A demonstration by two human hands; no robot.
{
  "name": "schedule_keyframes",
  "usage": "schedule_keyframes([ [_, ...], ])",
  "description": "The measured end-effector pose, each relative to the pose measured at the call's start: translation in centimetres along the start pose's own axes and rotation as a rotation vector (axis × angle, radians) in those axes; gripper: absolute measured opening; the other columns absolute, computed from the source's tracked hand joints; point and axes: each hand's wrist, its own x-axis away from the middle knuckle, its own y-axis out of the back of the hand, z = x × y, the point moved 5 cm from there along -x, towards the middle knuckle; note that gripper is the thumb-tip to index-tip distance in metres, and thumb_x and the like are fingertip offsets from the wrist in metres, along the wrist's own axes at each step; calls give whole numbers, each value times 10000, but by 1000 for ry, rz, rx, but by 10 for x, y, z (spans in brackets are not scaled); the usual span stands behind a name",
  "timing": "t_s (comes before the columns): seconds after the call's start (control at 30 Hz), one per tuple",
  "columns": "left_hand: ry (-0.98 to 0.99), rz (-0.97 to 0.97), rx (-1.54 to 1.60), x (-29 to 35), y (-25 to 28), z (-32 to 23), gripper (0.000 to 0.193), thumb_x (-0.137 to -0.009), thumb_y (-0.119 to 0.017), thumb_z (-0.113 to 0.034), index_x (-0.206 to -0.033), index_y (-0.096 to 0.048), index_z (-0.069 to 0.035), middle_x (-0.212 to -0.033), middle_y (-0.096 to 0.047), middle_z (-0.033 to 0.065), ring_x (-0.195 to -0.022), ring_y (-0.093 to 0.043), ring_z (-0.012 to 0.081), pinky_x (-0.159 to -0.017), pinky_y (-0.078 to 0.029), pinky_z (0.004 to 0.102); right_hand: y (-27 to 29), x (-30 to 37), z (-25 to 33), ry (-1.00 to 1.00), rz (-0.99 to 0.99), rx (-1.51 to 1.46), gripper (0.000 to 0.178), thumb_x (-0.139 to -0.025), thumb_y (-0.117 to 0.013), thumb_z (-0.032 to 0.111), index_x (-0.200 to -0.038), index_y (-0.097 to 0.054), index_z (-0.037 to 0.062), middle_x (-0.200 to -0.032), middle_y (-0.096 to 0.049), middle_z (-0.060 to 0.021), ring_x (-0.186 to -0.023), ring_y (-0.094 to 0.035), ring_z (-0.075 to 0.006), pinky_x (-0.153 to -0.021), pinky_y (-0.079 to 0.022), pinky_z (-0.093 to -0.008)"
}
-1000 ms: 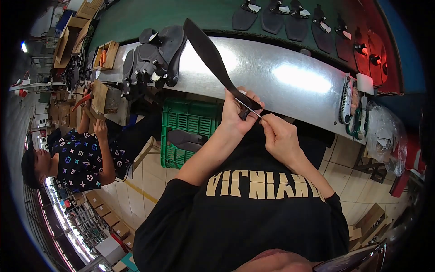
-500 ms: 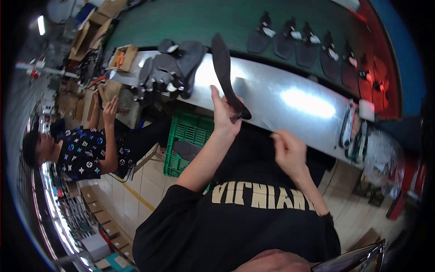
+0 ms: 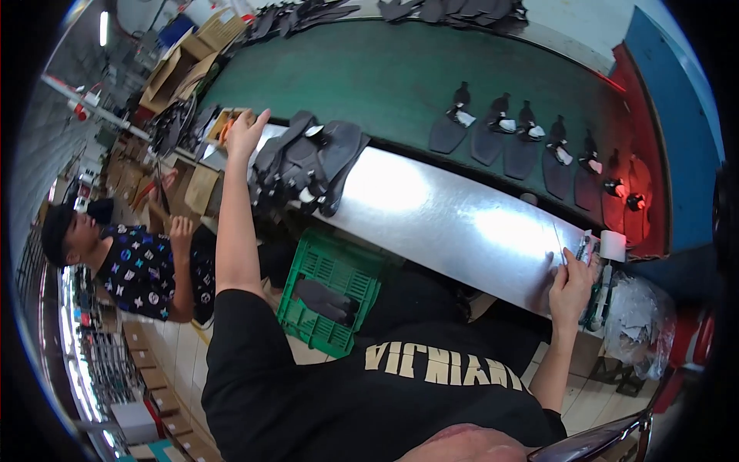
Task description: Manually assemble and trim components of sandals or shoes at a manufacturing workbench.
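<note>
My left hand (image 3: pixel 246 137) reaches to the far left, beside a small wooden box (image 3: pixel 219 123) with an orange item in it. Its thumb stands apart from the fingers, and I see nothing held. Over the right end of the shiny metal table (image 3: pixel 431 208), my right hand (image 3: pixel 571 289) is closed on a thin, needle-like tool (image 3: pixel 560 242) that points up and away. A pile of dark sandal soles (image 3: pixel 308 158) lies right of my left forearm. Grey soles (image 3: pixel 325 300) lie in the green crate (image 3: pixel 308 339) below the table.
Dark sandals (image 3: pixel 485 142) with straps stand in a row on the green belt (image 3: pixel 362 69), running toward a red-lit housing (image 3: pixel 645 192). A person (image 3: pixel 146 266) works at the left. A clear plastic bag (image 3: pixel 639 323) and a white roll (image 3: pixel 613 246) are at the right.
The dark sole has left my left hand, which has moved far left to the wooden box. My right hand has moved right along the table and holds the thin tool. The view has shifted.
</note>
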Motion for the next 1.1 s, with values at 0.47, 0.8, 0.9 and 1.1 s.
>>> schedule_keyframes([
  [0.47,-597,430,373,98,-287,-295,527,-872,-643,-467,-1320,-580,-196,-1493,-401,179,-1410,-301,413,-1110,-295,547,-16,7,-10,-177,74,-59,393,-803,-671,64,-1195,-644,85,-1009,-585,-128,-975,-566,-309,-889,-423,-426],
  [0.8,-497,62,750,151,-231,-291,276,-761,-701,-94,-1035,-673,-70,-1034,-647,115,-911,-648,271,-809,-508,342,25,-8,29,8,-262,-136,277,-810,-621,-36,-1075,-683,17,-1005,-590,-145,-940,-561,-297,-889,-448,-375],
  [0.9,-467,207,1095,166,-187,-308,233,-798,-689,-24,-1031,-682,-10,-1032,-642,24,-853,-595,100,-771,-474,243,12,-7,32,-180,-149,-703,205,-838,-601,-35,-1027,-674,-8,-968,-616,-120,-881,-589,-227,-819,-469,-304],
  [1.1,-289,1120,1332,306,-80,-293,249,-798,-742,25,-1044,-712,1,-1045,-638,19,-837,-625,76,-762,-504,227,-38,-9,71,-169,257,-1892,390,-825,-719,135,-1126,-495,28,-1342,-533,-173,-1288,-478,-263,-1092,-348,-407],
])
